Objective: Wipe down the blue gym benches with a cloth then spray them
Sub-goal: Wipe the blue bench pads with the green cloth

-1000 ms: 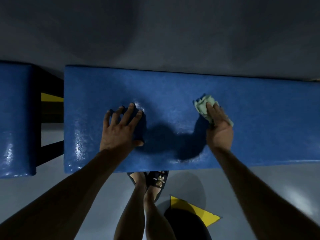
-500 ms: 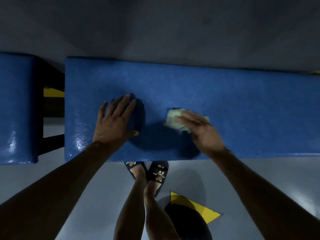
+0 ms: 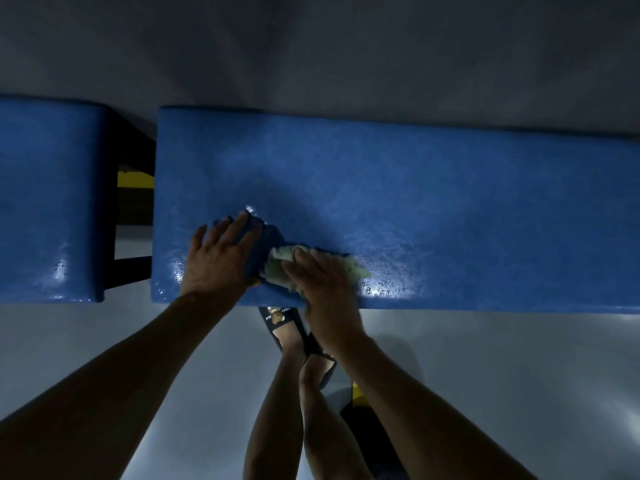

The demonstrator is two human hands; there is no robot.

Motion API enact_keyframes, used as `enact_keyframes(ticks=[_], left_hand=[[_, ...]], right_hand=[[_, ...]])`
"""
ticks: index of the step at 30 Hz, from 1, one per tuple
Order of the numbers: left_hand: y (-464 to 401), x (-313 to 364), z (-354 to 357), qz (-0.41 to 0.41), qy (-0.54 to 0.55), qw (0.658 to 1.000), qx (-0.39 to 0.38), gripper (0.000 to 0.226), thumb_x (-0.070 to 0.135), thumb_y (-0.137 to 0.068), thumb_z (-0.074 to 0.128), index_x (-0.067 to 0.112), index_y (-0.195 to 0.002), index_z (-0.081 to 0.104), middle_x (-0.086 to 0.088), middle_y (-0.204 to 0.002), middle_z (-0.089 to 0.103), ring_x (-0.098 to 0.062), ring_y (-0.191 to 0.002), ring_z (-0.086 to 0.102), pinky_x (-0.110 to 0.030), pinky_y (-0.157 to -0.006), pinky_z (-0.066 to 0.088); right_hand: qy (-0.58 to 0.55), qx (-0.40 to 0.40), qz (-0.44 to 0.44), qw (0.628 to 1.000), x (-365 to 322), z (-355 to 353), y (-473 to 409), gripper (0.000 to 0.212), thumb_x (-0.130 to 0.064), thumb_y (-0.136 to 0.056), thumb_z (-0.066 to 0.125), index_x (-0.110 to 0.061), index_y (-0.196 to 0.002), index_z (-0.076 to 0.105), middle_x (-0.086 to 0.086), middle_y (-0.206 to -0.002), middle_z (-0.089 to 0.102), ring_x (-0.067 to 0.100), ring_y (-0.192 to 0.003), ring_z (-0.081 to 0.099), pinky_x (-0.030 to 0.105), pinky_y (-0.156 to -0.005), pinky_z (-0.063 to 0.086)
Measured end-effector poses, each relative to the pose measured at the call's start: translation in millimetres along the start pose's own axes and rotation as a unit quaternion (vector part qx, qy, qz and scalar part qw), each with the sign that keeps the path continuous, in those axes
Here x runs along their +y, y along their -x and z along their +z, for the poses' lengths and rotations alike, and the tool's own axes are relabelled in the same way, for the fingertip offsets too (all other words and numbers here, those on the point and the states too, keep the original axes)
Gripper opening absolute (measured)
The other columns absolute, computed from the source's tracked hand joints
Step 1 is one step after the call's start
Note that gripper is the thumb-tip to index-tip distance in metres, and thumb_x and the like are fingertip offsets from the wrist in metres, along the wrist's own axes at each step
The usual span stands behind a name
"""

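Head view, cloth: the pale green cloth [image 3: 277,271] lies bunched on the padded top of the long blue bench [image 3: 450,209], near its front edge and toward its left end, just beside your left hand.
Head view, right hand: your right hand [image 3: 320,282] lies over the cloth with fingers laid forward and slightly bent, pressing it down; whether the thumb hooks under the wad you cannot tell.
Head view, left hand: your left hand [image 3: 216,261] rests flat on the bench top, fingers spread and straight, holding nothing, bracing you.
Head view, second bench: a shorter blue bench [image 3: 48,202] stands to the left across a dark gap with black frame bars.
Head view, floor: grey floor [image 3: 502,375] below, your sandalled feet [image 3: 287,327] tucked under the front edge.
Handling, cloth: it looks soft, light and limp, so it will likely fold and creep under your palm; keep your hand over the middle of the wad and gather the loose edges.
Handling, bench top: the vinyl looks glossy with bright wet-looking glints, so judge it slick; the padding probably gives under pressure.
Change, cloth: it sits farther left and nearer the front edge than half a second ago, now almost against your left hand.
Change, left hand: it keeps roughly the same place on the bench.
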State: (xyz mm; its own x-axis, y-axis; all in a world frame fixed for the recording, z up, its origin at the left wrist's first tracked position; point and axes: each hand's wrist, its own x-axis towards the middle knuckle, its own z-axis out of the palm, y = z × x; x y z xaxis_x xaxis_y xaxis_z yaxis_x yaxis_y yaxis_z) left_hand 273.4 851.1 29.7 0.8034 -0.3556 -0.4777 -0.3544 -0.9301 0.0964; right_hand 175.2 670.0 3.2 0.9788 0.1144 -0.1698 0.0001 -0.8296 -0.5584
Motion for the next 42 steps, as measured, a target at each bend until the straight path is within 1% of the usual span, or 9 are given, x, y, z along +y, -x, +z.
enact_keyframes(ticks=[4, 9, 14, 18, 23, 27, 30, 34, 42], left_hand=[[-2.8, 5.9, -1.6, -0.018, -0.005, 1.000, -0.016, 0.101, 0.048, -0.073, 0.079, 0.030, -0.153, 0.021, 0.002, -0.164, 0.012, -0.029, -0.148, 0.016, -0.049, -0.120, 0.010], [-2.3, 9.1, 2.2, -0.022, -0.021, 0.999, -0.012, 0.100, 0.047, -0.075, 0.077, 0.029, -0.153, 0.018, 0.000, -0.164, 0.009, -0.029, -0.149, 0.013, -0.050, -0.120, 0.009], [-1.4, 13.3, 2.8, -0.026, -0.022, 0.999, -0.008, 0.098, 0.046, -0.075, 0.078, 0.027, -0.152, 0.021, -0.001, -0.164, 0.012, -0.029, -0.148, 0.014, -0.049, -0.120, 0.009], [0.7, 12.6, 2.1, -0.027, -0.015, 1.000, 0.001, 0.096, 0.041, -0.072, 0.081, 0.026, -0.151, 0.028, -0.002, -0.162, 0.018, -0.031, -0.147, 0.020, -0.051, -0.119, 0.012], [1.5, 12.2, 3.3, -0.029, -0.016, 0.999, -0.002, 0.096, 0.043, -0.073, 0.080, 0.028, -0.151, 0.025, 0.000, -0.163, 0.016, -0.029, -0.147, 0.018, -0.052, -0.119, 0.012], [0.3, 13.2, 4.7, -0.031, -0.014, 0.999, 0.001, 0.099, 0.041, -0.071, 0.082, 0.028, -0.151, 0.025, -0.001, -0.162, 0.017, -0.029, -0.147, 0.018, -0.052, -0.119, 0.013], [0.9, 13.2, 6.5, -0.031, -0.015, 0.999, 0.007, 0.097, 0.040, -0.070, 0.082, 0.027, -0.150, 0.028, -0.001, -0.162, 0.019, -0.030, -0.147, 0.020, -0.052, -0.118, 0.015], [-0.6, 13.0, 7.9, -0.028, -0.017, 0.999, 0.009, 0.098, 0.040, -0.070, 0.082, 0.026, -0.150, 0.028, -0.001, -0.162, 0.019, -0.030, -0.147, 0.020, -0.051, -0.118, 0.015], [-1.6, 6.0, 12.0, -0.012, -0.017, 1.000, 0.010, 0.096, 0.044, -0.072, 0.080, 0.027, -0.150, 0.026, -0.002, -0.162, 0.018, -0.032, -0.147, 0.020, -0.051, -0.118, 0.015]], right_hand=[[0.029, 0.010, -0.048, 0.998, 69.3, -46.0, 12.8, 0.061, 0.001, -0.081, 0.045, -0.026, -0.133, 0.062, -0.009, -0.143, 0.054, 0.016, -0.132, 0.049, 0.039, -0.110, 0.042], [0.002, 0.136, 0.204, 0.969, 149.0, -89.0, 48.0, 0.066, 0.004, -0.079, 0.051, -0.027, -0.137, 0.058, -0.005, -0.148, 0.048, 0.021, -0.136, 0.047, 0.044, -0.109, 0.043], [-0.088, 0.278, 0.295, 0.910, 71.6, -13.1, 23.7, 0.060, 0.005, -0.078, 0.039, -0.007, -0.133, 0.061, 0.006, -0.138, 0.058, 0.013, -0.130, 0.051, 0.032, -0.113, 0.036], [-0.073, 0.125, 0.139, 0.980, -19.8, 14.4, 24.8, 0.053, -0.007, -0.086, 0.042, -0.017, -0.135, 0.060, 0.006, -0.140, 0.057, 0.024, -0.130, 0.049, 0.035, -0.112, 0.034], [0.002, 0.039, -0.002, 0.999, 26.4, -24.4, 38.3, 0.060, -0.005, -0.075, 0.045, -0.026, -0.128, 0.064, 0.000, -0.132, 0.063, 0.027, -0.118, 0.059, 0.040, -0.098, 0.050], [0.003, 0.117, 0.168, 0.979, 127.6, -82.6, 68.5, 0.046, -0.019, -0.090, 0.056, -0.046, -0.127, 0.059, 0.009, -0.128, 0.063, 0.028, -0.109, 0.056, 0.045, -0.093, 0.051], [0.014, 0.158, 0.268, 0.950, 164.8, -111.3, 87.0, 0.048, -0.016, -0.081, 0.055, -0.013, -0.128, 0.062, 0.015, -0.114, 0.060, 0.034, -0.095, 0.054, 0.037, -0.082, 0.048], [-0.073, 0.213, 0.338, 0.914, 125.8, -91.6, 70.1, 0.057, -0.015, -0.075, 0.048, -0.001, -0.129, 0.057, 0.010, -0.098, 0.049, 0.019, -0.074, 0.050, 0.018, -0.067, 0.042], [-0.079, 0.051, 0.147, 0.985, -22.1, 10.6, 27.6, 0.070, -0.003, -0.079, 0.058, -0.025, -0.144, 0.046, 0.008, -0.130, 0.053, 0.029, -0.110, 0.056, 0.037, -0.088, 0.051]])
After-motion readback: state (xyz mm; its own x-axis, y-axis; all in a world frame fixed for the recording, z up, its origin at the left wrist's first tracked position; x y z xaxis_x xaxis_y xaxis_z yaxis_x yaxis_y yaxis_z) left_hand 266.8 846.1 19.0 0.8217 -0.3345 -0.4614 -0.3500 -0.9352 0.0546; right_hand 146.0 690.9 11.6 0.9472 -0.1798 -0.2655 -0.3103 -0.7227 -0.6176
